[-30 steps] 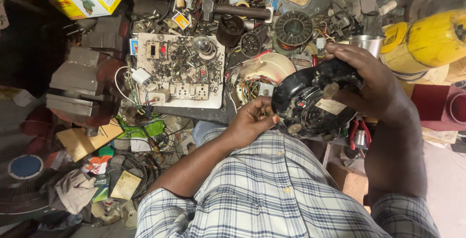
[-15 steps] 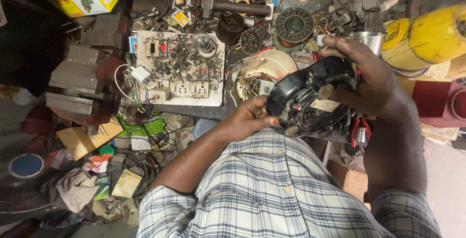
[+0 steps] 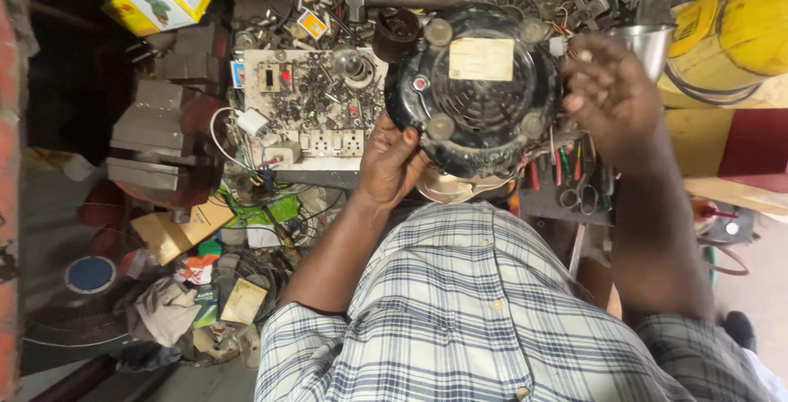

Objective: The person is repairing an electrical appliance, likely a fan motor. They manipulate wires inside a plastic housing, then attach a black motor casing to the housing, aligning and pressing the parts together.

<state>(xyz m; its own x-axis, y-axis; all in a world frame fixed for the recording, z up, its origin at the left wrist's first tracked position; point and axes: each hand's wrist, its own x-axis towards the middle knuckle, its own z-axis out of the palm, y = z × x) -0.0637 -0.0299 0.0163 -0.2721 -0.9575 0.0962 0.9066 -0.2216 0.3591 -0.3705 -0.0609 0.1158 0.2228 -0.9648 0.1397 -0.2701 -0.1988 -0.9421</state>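
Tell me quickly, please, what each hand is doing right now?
Left hand: closed on the lower left rim of the round black motor housing.
Right hand: fingers curled against the housing's right edge, holding it up.

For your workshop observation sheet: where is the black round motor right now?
In the head view the motor sits upper centre, held between the left hand and the right hand, above the cluttered bench, right of the white switchboard.
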